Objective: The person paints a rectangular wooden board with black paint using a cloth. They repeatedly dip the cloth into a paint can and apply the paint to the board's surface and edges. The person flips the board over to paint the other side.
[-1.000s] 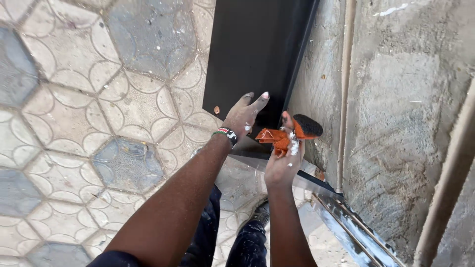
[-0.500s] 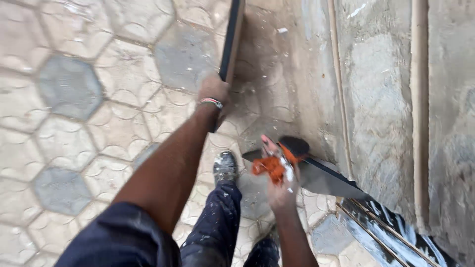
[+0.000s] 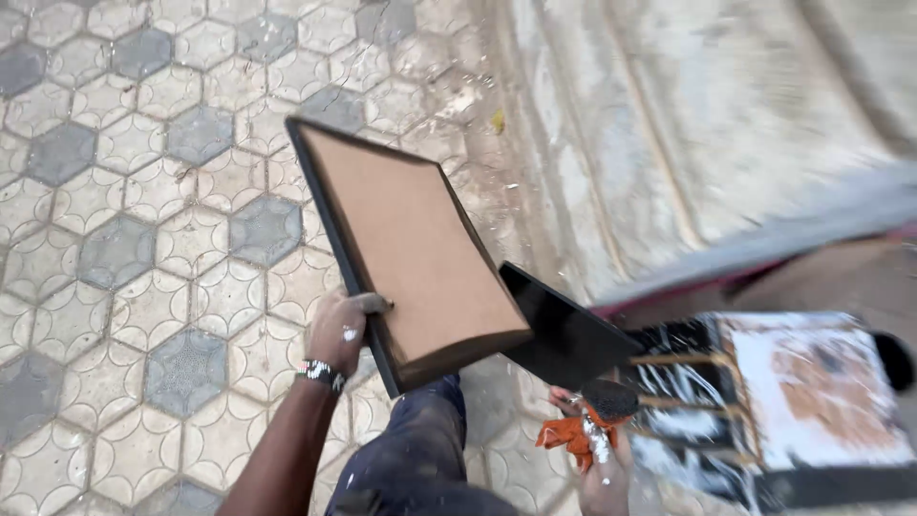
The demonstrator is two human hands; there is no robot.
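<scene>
My left hand [image 3: 342, 330] grips the lower left edge of a flat board [image 3: 411, 244] with a black frame and a brown back, tilted up over the paving. A beaded band sits on that wrist. My right hand [image 3: 597, 473], low at the frame's bottom, is closed on an orange cloth [image 3: 565, 435] together with a small black-headed brush or roller [image 3: 609, 401] on a paint-flecked handle. A second black panel [image 3: 564, 334] lies just right of the board, between both hands.
Hexagonal grey and pale paving [image 3: 143, 220] fills the left. A rough cement wall [image 3: 688, 124] runs along the right. A paint-splattered stand or box [image 3: 802, 401] sits at lower right. My dark trouser leg [image 3: 420, 459] is below the board.
My left hand has swung the board from edge-on near the wall to flat, brown back facing up, out over the paving. My view has turned right; the splattered stand has come into sight.
</scene>
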